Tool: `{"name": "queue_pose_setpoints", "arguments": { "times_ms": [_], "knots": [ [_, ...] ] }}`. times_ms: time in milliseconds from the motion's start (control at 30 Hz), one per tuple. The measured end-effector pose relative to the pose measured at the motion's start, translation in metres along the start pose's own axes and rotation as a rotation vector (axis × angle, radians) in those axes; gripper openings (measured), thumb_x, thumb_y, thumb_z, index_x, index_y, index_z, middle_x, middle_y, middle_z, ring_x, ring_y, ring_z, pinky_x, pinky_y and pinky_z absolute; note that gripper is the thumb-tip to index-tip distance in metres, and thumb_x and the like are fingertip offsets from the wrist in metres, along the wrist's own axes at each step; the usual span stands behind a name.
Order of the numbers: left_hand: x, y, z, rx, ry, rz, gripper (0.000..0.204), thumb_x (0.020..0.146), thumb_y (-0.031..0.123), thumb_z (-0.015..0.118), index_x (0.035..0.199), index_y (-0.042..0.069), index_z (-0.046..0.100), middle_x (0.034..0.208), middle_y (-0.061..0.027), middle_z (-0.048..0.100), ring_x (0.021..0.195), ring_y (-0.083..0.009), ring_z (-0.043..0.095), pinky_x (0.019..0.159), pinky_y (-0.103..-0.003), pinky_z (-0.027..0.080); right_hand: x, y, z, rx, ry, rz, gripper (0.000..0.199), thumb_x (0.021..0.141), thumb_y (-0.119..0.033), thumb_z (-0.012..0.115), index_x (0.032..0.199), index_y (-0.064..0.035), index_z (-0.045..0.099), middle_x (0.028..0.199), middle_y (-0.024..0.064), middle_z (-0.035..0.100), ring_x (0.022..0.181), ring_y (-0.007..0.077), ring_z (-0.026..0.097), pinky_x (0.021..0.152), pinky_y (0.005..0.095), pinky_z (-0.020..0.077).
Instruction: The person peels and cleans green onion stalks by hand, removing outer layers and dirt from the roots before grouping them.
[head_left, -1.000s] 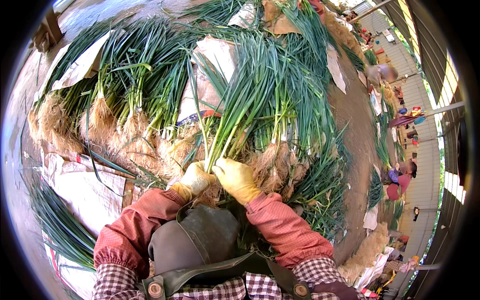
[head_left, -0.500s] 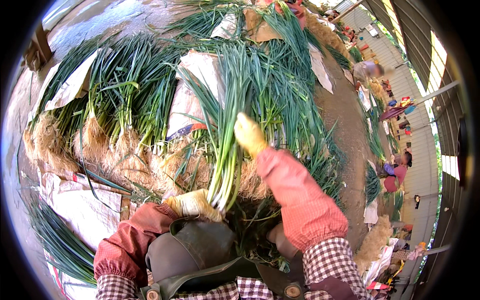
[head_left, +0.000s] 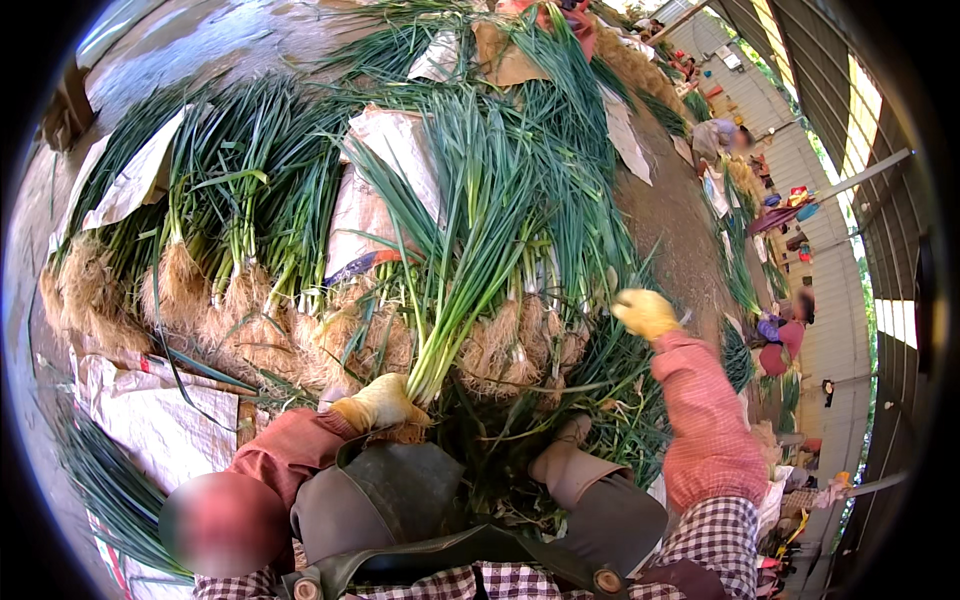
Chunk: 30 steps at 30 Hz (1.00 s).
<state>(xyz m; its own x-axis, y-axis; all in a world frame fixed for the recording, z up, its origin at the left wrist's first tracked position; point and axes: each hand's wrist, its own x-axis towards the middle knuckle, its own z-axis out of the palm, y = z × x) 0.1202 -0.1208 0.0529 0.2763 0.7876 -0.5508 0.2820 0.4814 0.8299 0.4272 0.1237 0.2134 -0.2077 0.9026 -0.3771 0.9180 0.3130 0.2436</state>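
Yellow rubber-type gloves cover both hands, and the left hand (head_left: 378, 403) is curled tight around the root end of a bunch of green onions (head_left: 455, 270), gripping it just above the pale, hairy roots so the long green leaves fan upward and away from the body. Held low and close to the dark apron (head_left: 400, 495), the bunch stands almost upright, which keeps the leaves together and the roots level. The right hand (head_left: 645, 312) is raised out to the side at the end of a pink sleeve (head_left: 705, 420), apart from the bunch and holding nothing that shows; its gloved fingers look loosely bent, though whether they are spread or drawn together is hard to tell at this size. Ahead lie rows of more green onions (head_left: 240, 220), all laid with their root clumps (head_left: 180, 290) toward the person and leaves pointing away, so each one can be taken by the root end. White sacks (head_left: 150, 420) and sheets of paper (head_left: 385, 170) lie under and between the rows, keeping the onions off the bare ground (head_left: 680, 215). Far off to the right, other people (head_left: 780, 345) crouch among further heaps.
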Motion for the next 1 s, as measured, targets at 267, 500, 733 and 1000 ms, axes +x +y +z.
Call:
{"name": "queue_pose_setpoints", "arguments": {
  "times_ms": [267, 500, 733, 1000],
  "knots": [
    [0.001, 0.005, 0.001, 0.265, -0.027, 0.040, 0.034, 0.067, 0.020, 0.076, 0.090, 0.000, 0.061, 0.067, -0.0083, 0.064, 0.061, -0.0188, 0.061, 0.058, -0.031, 0.049, 0.059, -0.226, 0.050, -0.029, -0.027, -0.372, 0.022, 0.083, -0.026, 0.054, 0.094, -0.0089, 0.063, 0.086, 0.0120, 0.065, 0.078, 0.0255, 0.063, 0.073, 0.0360, 0.0518],
    [-0.004, 0.007, 0.002, -0.285, -0.105, -0.021, 0.017, 0.073, 0.010, 0.071, 0.083, 0.001, 0.062, 0.062, -0.0076, 0.062, 0.044, -0.0128, 0.056, 0.035, -0.025, 0.041, 0.048, -0.048, 0.023, 1.215, 0.444, 0.161, 0.012, 0.083, -0.016, 0.057, 0.086, -0.0058, 0.060, 0.076, 0.0060, 0.060, 0.050, 0.0114, 0.052, 0.047, 0.0211, 0.0467],
    [0.006, 0.006, 0.009, -0.241, -0.013, 0.086, 0.021, 0.071, 0.008, 0.072, 0.088, 0.001, 0.062, 0.068, -0.0064, 0.063, 0.051, -0.0128, 0.057, 0.044, -0.027, 0.045, -0.098, -0.161, 0.184, 0.756, -0.231, -0.652, 0.027, 0.087, -0.030, 0.051, 0.098, -0.0074, 0.060, 0.085, 0.0099, 0.064, 0.077, 0.0234, 0.062, 0.073, 0.0333, 0.0508],
    [-0.004, -0.004, -0.004, 0.438, 0.171, 0.063, 0.034, 0.064, 0.025, 0.070, 0.089, 0.004, 0.064, 0.076, -0.0179, 0.064, 0.073, -0.0297, 0.063, 0.068, -0.038, 0.049, -0.025, -0.181, 0.058, 0.714, 0.106, -0.325, 0.037, 0.085, -0.034, 0.053, 0.115, -0.0118, 0.056, 0.097, 0.0116, 0.065, 0.082, 0.0251, 0.063, 0.074, 0.0362, 0.0493]
  ]
}}
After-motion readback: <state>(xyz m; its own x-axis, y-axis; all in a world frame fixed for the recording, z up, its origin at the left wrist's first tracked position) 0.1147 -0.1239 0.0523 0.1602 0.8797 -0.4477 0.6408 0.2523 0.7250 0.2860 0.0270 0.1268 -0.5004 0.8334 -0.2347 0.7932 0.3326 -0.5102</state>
